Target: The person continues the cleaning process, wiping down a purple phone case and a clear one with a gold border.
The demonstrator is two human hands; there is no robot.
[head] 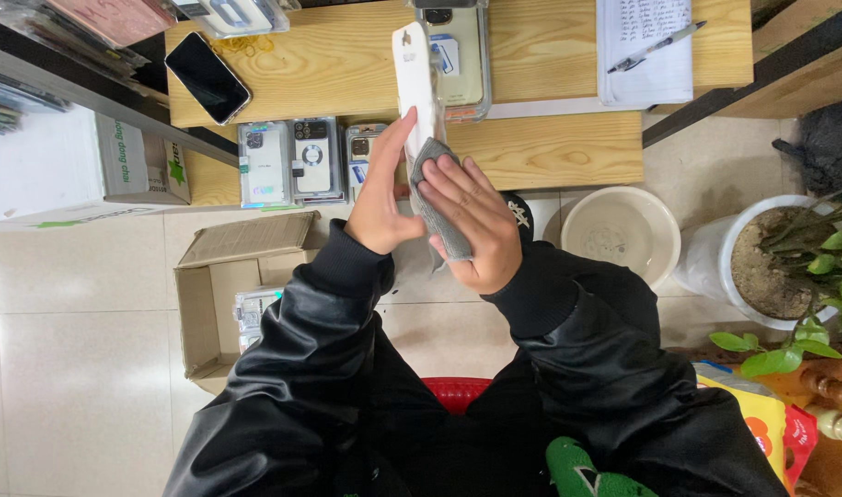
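A white phone case [415, 78] is gripped upright above the wooden bench [568, 147] by the left hand [381, 198] while a grey cloth [437, 198] is pressed against it by the right hand [472, 225], so the edge-on, thinly held case could be pushed loose by heavy rubbing.

Pale glossy floor tiles [80, 368] cover the room, with soft even light and no hard shadows. Up top there's a low wooden bench [550, 147] with a second light-wood shelf [347, 55] behind it, and a black phone [207, 76], packaged phone cases [292, 161] and a notepad with a pen [646, 46] sit on those. On the floor you get an open cardboard box [209, 304] at left, a round beige basin [621, 232] by the bench and a white pot with a green plant [771, 262] at right.
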